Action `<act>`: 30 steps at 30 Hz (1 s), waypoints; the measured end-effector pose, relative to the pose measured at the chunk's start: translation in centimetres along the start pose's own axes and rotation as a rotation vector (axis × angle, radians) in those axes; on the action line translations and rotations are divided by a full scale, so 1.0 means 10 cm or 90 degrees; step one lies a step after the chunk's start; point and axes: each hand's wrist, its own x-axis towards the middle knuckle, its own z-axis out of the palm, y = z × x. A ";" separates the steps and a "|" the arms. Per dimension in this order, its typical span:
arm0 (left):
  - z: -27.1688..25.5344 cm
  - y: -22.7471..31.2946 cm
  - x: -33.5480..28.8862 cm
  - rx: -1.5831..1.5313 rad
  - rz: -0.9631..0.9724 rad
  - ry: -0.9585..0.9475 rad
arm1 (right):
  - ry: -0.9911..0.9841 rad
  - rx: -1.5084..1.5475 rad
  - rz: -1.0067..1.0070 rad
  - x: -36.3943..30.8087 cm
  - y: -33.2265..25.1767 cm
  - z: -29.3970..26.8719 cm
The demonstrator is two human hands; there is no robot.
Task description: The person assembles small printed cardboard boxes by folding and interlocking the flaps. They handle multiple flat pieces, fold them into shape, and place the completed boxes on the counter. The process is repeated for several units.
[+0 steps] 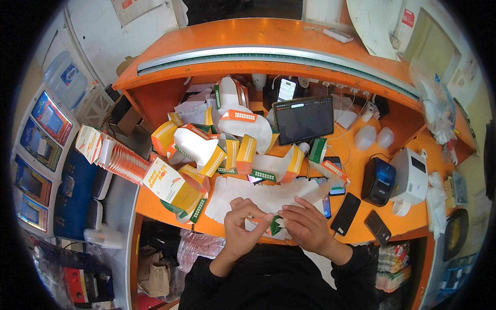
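Note:
Close to my body, over the table's front edge, my left hand [246, 223] pinches a green, orange and white paper food carton [276, 225] between thumb and finger. My right hand [310, 226] meets it from the other side, its fingers bent over the carton's white part. The hands hide much of the carton. Just beyond them lies flat white cardboard [219, 197]. Behind that are heaped several folded cartons [199, 145] in yellow, orange and green, with white insides. At the left a long nested stack of cartons [124, 161] leans across the table's edge.
A dark tablet [304, 120] stands beyond the heap. Phones, among them a black phone [345, 213] and another phone [378, 227], lie right of my hands. Farther right stand a black device [378, 180] and a white printer-like machine [409, 174]. An orange shelf [248, 39] overhangs the back.

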 end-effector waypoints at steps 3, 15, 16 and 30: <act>0.06 0.05 -0.03 0.017 0.029 -0.039 | -0.003 0.076 0.065 -0.07 -0.01 -0.01; 0.32 0.01 -0.09 0.267 0.570 0.238 | 0.094 0.510 0.283 -0.12 -0.25 -0.07; 0.32 -0.02 -0.02 0.310 0.626 0.300 | 0.155 0.425 0.220 -0.11 -0.28 0.00; 0.41 0.33 0.23 -0.113 0.032 -0.052 | 0.364 0.342 0.330 -0.06 0.31 -0.16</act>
